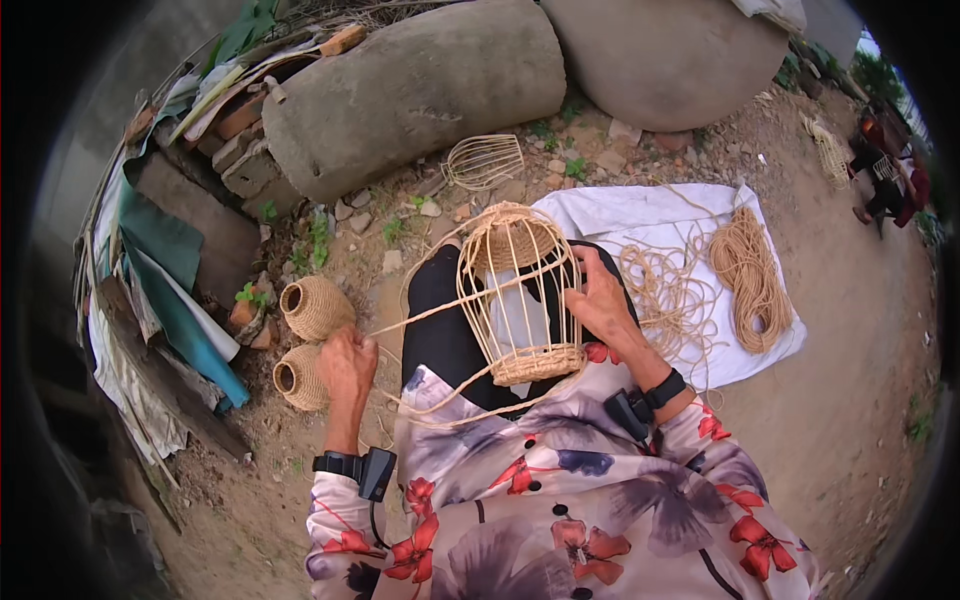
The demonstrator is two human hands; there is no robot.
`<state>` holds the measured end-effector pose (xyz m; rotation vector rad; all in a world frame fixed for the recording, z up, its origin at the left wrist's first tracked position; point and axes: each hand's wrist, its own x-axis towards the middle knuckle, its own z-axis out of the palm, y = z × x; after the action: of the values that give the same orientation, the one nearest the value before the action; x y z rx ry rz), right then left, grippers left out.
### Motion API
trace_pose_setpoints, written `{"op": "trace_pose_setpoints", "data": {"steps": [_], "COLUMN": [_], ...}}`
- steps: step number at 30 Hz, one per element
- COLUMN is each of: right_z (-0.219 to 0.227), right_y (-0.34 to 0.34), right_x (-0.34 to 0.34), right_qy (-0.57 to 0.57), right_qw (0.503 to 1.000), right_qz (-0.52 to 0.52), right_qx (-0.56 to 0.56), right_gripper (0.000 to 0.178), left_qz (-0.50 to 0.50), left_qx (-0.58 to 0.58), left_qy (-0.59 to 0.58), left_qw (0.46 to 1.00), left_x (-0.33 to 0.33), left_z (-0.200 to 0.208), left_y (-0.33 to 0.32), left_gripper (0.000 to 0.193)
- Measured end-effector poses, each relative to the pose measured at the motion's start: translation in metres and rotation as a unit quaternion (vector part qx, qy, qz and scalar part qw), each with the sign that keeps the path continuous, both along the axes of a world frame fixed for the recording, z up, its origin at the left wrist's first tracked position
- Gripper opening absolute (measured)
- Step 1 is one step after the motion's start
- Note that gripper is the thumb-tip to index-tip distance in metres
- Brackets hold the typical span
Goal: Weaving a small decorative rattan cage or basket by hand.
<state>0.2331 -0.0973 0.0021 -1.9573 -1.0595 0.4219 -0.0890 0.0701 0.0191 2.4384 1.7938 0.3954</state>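
On my lap rests a half-woven basket frame (pixel 510 320), with bare pale ribs, a woven band at the near end and a woven cap at the far end. My right hand (pixel 603 297) is closed on the ribs along its right side. A tan straw rope (pixel 430 317) runs across the ribs, pulled out to the left, and my left hand (pixel 347 362) is closed in a fist on it. Another length of the rope loops below the near end. Just beyond my left fist lie two small finished woven baskets (pixel 318 308), their round mouths facing left.
To the right, a white sheet (pixel 580 208) on the ground bears a thick coil of rope (pixel 745 280) and loose tangled strands (pixel 665 290). An empty rib frame (pixel 483 162) lies ahead, near a big concrete cylinder (pixel 420 90). Another person (pixel 890 175) is at the far right.
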Motion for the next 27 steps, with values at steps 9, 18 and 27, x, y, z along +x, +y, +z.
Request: {"op": "trace_pose_setpoints", "data": {"steps": [9, 18, 27], "right_z": [-0.010, -0.013, 0.001], "right_y": [0.003, 0.001, 0.006], "right_x": [0.000, 0.001, -0.004], "right_qy": [-0.017, -0.017, 0.006], "right_qw": [1.000, 1.000, 1.000], "right_qz": [0.011, -0.001, 0.011], "right_qx": [0.005, 0.010, -0.025], "right_gripper": [0.057, 0.054, 0.056], "left_qz": [-0.273, -0.218, 0.235], "left_qx": [0.011, 0.111, 0.018], "left_qy": [-0.252, -0.227, 0.132], "left_qw": [0.928, 0.943, 0.963], "left_x": [0.080, 0.072, -0.228], "left_z": [0.035, 0.026, -0.075], "left_y": [-0.049, -0.039, 0.043], "left_gripper": [0.022, 0.005, 0.027]}}
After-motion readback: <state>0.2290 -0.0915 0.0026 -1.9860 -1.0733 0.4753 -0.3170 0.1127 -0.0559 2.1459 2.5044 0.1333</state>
